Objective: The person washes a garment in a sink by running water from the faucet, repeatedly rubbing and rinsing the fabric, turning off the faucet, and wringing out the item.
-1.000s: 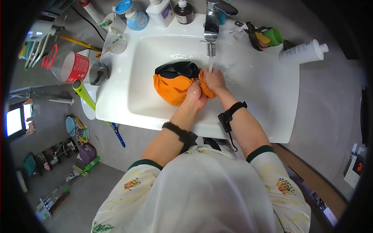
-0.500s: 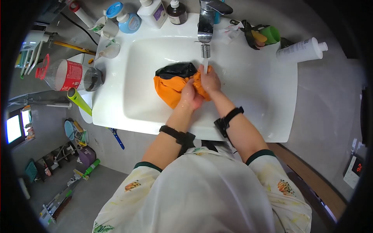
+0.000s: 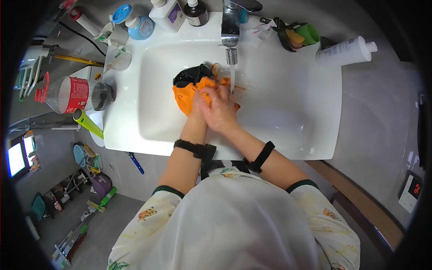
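A wet orange cloth (image 3: pixel 182 96) with a black, shiny part (image 3: pixel 193 74) lies bunched in the left half of the white sink (image 3: pixel 288 103). My right hand (image 3: pixel 220 111) reaches across to the left, its fingers curled over the cloth and against my other hand. Partly covered by it, my left hand (image 3: pixel 199 104) is closed on the orange fabric. Water runs from the faucet (image 3: pixel 231 33) just beyond my right fingers, and a thin orange strand trails near the stream.
A white pump bottle (image 3: pixel 167 15), a dark bottle (image 3: pixel 195 12) and a blue container (image 3: pixel 140 28) line the sink's back edge. On the left stands a large plastic bottle (image 3: pixel 77 94). A green cup (image 3: pixel 308 33) and a white bottle lying tilted (image 3: pixel 346 51) are at the right.
My right hand has moved left and toward me, from under the stream onto my left hand and the cloth. The cloth is gathered more tightly.
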